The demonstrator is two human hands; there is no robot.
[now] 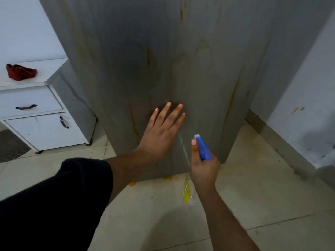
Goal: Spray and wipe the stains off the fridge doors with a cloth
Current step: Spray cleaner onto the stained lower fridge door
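Orange drips streak the grey fridge door in a white-walled corner — spots dot the tiled floor. The left hand lies flat on the door, fingers spread; the right hand grips a blue-topped spray bottle. The red cloth sits on the table, left.

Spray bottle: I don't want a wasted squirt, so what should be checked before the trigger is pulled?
1. Right hand grips the spray bottle: ok.
2. Nozzle faces the fridge door: ok.
3. Left hand clear of the spray: not ok, it lies flat on the door beside the nozzle.
4. Orange streaks left to hit: ok.
5. Red cloth within grasp: not ok, it lies on the white cabinet, in neither hand.
6. Liquid left in the bottle: cannot tell.
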